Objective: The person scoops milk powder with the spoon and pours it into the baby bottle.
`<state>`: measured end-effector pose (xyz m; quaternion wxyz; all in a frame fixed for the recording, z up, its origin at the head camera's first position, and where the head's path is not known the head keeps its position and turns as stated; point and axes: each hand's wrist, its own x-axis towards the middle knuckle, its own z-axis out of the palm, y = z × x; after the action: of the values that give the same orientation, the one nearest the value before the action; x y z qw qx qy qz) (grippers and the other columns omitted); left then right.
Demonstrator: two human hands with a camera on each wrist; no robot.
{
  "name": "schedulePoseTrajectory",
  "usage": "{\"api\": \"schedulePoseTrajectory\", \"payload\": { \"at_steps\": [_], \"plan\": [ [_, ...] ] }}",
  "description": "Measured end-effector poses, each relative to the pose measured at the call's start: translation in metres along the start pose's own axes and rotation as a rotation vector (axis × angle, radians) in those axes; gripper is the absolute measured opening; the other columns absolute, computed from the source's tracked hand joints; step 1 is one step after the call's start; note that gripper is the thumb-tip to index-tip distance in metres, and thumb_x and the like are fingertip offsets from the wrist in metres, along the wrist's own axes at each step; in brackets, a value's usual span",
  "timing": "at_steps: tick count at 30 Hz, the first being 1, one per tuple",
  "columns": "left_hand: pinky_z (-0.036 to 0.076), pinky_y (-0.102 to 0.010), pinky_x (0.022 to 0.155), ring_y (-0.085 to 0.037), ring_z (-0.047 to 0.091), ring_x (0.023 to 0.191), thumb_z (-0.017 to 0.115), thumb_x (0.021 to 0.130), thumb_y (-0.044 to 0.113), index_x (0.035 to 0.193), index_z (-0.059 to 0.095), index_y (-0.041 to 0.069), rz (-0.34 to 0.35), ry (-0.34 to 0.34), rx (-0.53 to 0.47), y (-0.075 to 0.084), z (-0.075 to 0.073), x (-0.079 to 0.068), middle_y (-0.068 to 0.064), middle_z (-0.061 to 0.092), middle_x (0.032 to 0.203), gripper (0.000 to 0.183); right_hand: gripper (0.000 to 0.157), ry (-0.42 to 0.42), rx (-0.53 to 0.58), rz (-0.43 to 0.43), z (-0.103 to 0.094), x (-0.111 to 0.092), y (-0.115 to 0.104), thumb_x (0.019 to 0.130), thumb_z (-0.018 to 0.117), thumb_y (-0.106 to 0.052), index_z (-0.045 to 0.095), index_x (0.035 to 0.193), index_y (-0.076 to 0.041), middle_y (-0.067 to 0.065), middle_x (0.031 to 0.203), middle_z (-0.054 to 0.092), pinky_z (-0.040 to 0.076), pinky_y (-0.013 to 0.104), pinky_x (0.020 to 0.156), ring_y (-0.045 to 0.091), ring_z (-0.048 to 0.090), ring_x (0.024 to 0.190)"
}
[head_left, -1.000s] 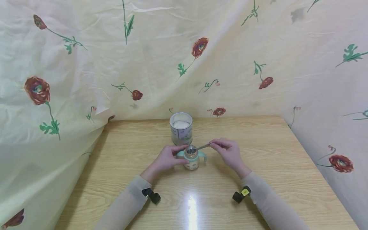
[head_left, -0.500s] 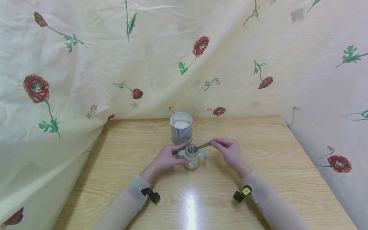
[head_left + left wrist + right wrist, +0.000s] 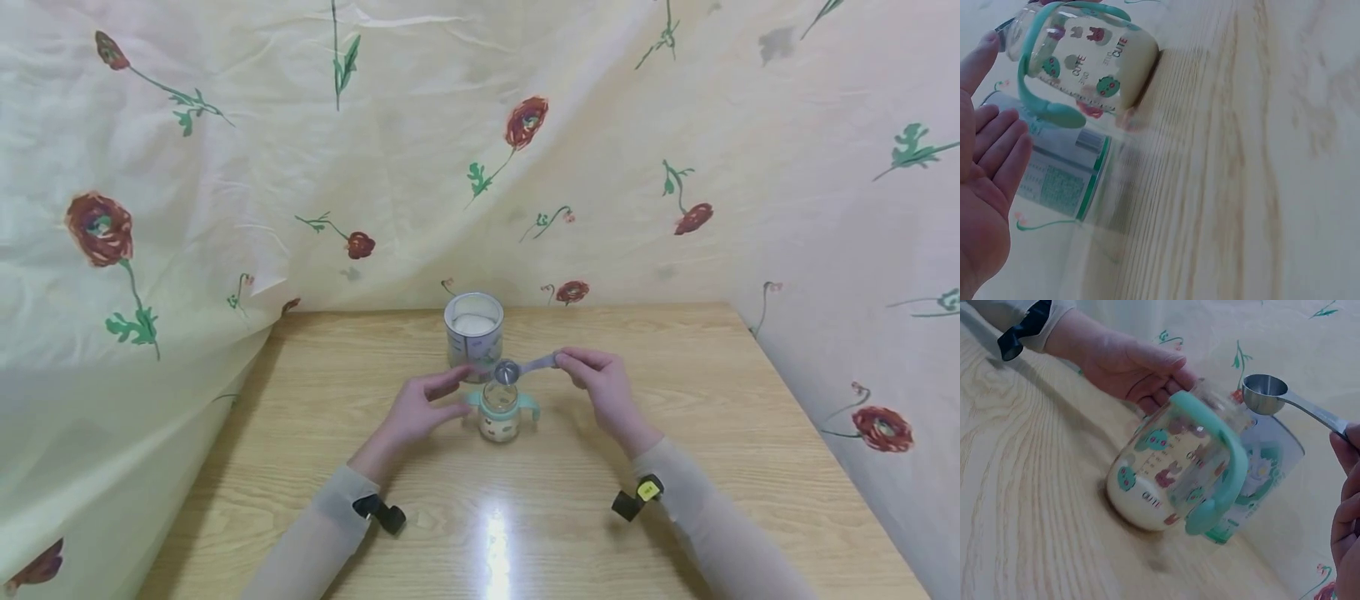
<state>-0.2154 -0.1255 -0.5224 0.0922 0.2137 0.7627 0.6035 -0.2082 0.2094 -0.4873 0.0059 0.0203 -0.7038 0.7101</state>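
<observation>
A small clear baby bottle (image 3: 499, 419) with teal handles and white powder at its bottom (image 3: 1147, 494) stands open at the table's middle. My left hand (image 3: 448, 397) hovers just left of it with relaxed fingers (image 3: 994, 147), holding nothing. My right hand (image 3: 564, 363) pinches the handle of a metal measuring spoon (image 3: 525, 367). The spoon's bowl (image 3: 1264, 394) looks empty and hangs just above the bottle's mouth, toward the tin. An open metal tin (image 3: 473, 332) with white powder stands right behind the bottle.
The wooden table (image 3: 675, 467) is walled in by a cream cloth with red flowers (image 3: 225, 167) at the back and on both sides. The cloth drapes over the table's left edge.
My left hand has let go of the bottle and drawn slightly left, fingers spread. My right hand has lifted the spoon off the bottle's mouth, up and toward the tin.
</observation>
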Motion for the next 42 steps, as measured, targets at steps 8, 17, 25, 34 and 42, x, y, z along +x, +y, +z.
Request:
{"api": "schedulePoseTrajectory", "payload": {
  "at_steps": [8,17,25,34,42],
  "plan": [
    [0.041,-0.051,0.122,-0.041,0.053,0.143,0.083,0.096,0.018,0.154,0.058,0.012,0.016,0.113,-0.006,0.004,-0.011,-0.005,0.001,0.056,0.158,0.064,0.012,0.005,0.045,0.028,0.002,0.009,-0.012,0.103,0.074,-0.023,0.085,0.1,-0.027,-0.01,0.094,0.081,0.048,0.027,0.081,0.01,0.057,0.09],
    [0.032,-0.044,0.128,-0.029,0.043,0.152,0.081,0.098,0.018,0.165,0.044,0.021,0.087,0.204,0.03,0.002,-0.017,0.005,0.004,0.041,0.169,0.076,0.009,0.056,0.162,0.092,0.009,0.018,-0.029,0.103,0.076,-0.026,0.084,0.101,-0.025,-0.012,0.091,0.076,0.046,0.022,0.078,0.009,0.052,0.089],
    [0.03,-0.04,0.129,-0.021,0.036,0.156,0.079,0.1,0.017,0.166,0.04,0.017,0.066,0.262,-0.007,-0.003,-0.014,0.019,0.003,0.037,0.17,0.077,0.024,0.102,0.147,0.105,0.019,0.032,-0.04,0.102,0.078,-0.027,0.081,0.118,-0.01,-0.01,0.093,0.077,0.043,0.018,0.069,0.009,0.048,0.085],
    [0.029,-0.042,0.129,-0.032,0.035,0.156,0.083,0.097,0.035,0.168,0.035,0.014,0.015,0.311,0.007,-0.005,-0.01,0.041,-0.004,0.033,0.173,0.088,0.049,0.15,-0.064,0.075,0.032,0.047,-0.051,0.101,0.077,-0.039,0.072,0.136,-0.005,-0.009,0.107,0.078,0.049,0.032,0.093,0.019,0.055,0.109],
    [0.031,-0.043,0.129,-0.029,0.035,0.157,0.085,0.095,0.029,0.166,0.036,0.005,0.041,0.339,-0.017,-0.007,-0.007,0.056,-0.012,0.034,0.172,0.09,0.037,0.115,-0.185,-0.07,0.046,0.062,-0.05,0.1,0.08,-0.033,0.079,0.125,-0.006,0.008,0.118,0.078,0.056,0.032,0.097,0.019,0.07,0.11]
  ]
}}
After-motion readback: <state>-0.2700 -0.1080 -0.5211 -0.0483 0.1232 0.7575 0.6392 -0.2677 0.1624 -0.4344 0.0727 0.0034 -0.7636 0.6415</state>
